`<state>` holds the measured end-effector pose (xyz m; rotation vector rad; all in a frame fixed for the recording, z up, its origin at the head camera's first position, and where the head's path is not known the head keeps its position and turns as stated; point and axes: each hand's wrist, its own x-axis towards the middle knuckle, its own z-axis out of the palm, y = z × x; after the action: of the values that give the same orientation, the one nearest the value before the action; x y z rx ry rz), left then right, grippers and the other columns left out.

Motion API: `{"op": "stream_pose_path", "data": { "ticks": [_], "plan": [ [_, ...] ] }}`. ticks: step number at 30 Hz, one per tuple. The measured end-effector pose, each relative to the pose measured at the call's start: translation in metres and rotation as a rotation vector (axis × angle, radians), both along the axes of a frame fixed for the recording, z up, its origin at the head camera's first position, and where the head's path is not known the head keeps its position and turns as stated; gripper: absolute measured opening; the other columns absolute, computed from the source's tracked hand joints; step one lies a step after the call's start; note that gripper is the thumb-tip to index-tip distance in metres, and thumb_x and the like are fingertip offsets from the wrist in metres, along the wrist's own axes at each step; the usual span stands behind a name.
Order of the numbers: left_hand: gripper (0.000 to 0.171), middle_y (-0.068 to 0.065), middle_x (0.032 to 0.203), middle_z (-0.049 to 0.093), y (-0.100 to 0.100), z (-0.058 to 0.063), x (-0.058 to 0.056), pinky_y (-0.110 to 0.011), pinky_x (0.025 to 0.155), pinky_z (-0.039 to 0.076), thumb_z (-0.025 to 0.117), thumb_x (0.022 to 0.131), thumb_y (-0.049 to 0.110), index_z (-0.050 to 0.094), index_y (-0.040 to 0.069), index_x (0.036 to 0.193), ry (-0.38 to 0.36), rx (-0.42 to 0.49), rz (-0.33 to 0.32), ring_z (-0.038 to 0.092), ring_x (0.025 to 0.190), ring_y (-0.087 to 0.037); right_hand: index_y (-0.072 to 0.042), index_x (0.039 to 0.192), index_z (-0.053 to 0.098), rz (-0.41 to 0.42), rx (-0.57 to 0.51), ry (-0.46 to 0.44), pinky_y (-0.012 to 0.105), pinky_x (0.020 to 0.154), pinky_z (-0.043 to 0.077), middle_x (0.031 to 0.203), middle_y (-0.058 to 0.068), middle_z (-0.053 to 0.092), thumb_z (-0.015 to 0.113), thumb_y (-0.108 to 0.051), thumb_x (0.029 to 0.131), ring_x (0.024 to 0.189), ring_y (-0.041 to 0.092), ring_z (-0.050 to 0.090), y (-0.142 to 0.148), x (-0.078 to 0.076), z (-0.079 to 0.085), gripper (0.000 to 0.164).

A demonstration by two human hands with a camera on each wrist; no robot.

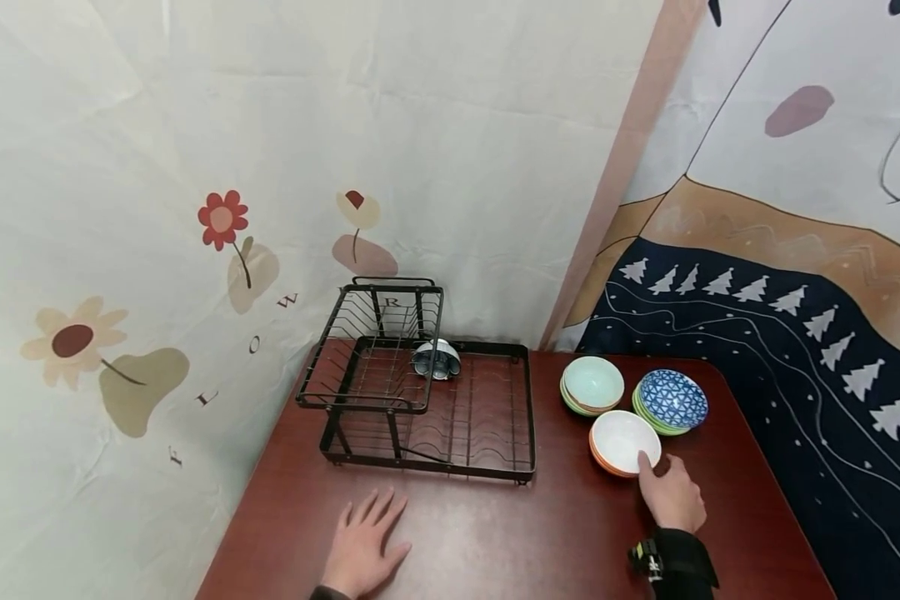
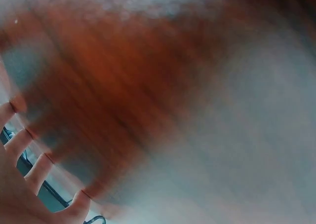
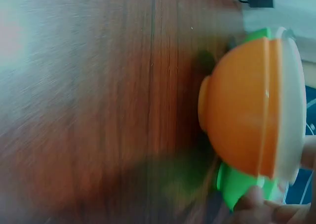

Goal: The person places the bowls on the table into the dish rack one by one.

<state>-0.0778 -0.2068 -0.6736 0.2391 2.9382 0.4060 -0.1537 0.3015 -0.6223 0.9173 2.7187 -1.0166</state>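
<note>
My right hand [image 1: 672, 493] is at the near right edge of a white bowl [image 1: 624, 435], which sits in an orange bowl [image 3: 239, 105]. The thumb lies over the white rim; the other fingers are outside it, with a small gap to the orange side in the right wrist view. Behind stand a stack topped by a pale green bowl [image 1: 594, 382] and one topped by a blue-patterned bowl [image 1: 673, 398]. My left hand [image 1: 363, 546], fingers spread, rests on the table before a black two-tier dish rack [image 1: 450, 472]. Its lower tier holds a tilted bowl [image 1: 437, 360].
The dark red wooden table [image 1: 480, 533] ends at a pale printed cloth [image 1: 457, 167] behind the rack. A dark blue cloth with white trees [image 1: 862, 379] hangs along the right side. The rack's raised upper basket [image 1: 363, 408] covers its left part.
</note>
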Motion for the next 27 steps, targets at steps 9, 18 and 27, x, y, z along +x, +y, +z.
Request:
{"op": "stream_pose_path", "data": {
  "ticks": [9, 18, 27],
  "plan": [
    [0.073, -0.005, 0.168, 0.057, 0.005, -0.001, 0.001, -0.076, 0.128, 0.033, 0.073, 0.096, 0.062, 0.061, 0.027, 0.159, 0.002, 0.016, 0.0, 0.049, 0.158, -0.04, 0.014, 0.143, 0.051, 0.007, 0.178, 0.073, 0.071, 0.093, 0.053, 0.135, 0.047, 0.059, 0.047, -0.016, 0.108, 0.113, 0.062, 0.062, -0.007, -0.014, -0.004, 0.047],
    [0.074, -0.006, 0.17, 0.054, 0.004, 0.005, -0.002, -0.078, 0.129, 0.029, 0.073, 0.098, 0.062, 0.058, 0.027, 0.161, -0.045, 0.027, 0.005, 0.046, 0.16, -0.041, 0.017, 0.133, 0.055, 0.023, 0.31, 0.123, 0.064, 0.077, 0.056, 0.112, 0.047, 0.067, 0.049, -0.011, 0.106, 0.092, 0.058, 0.067, -0.01, -0.017, 0.005, 0.04],
    [0.075, -0.006, 0.171, 0.054, 0.002, 0.005, -0.001, -0.079, 0.129, 0.028, 0.073, 0.097, 0.062, 0.058, 0.027, 0.162, -0.05, 0.036, 0.013, 0.045, 0.16, -0.042, 0.023, 0.14, 0.05, 0.054, 0.273, 0.202, 0.072, 0.09, 0.056, 0.118, 0.052, 0.064, 0.049, -0.007, 0.107, 0.099, 0.064, 0.066, -0.009, -0.016, 0.012, 0.044]
  ]
}}
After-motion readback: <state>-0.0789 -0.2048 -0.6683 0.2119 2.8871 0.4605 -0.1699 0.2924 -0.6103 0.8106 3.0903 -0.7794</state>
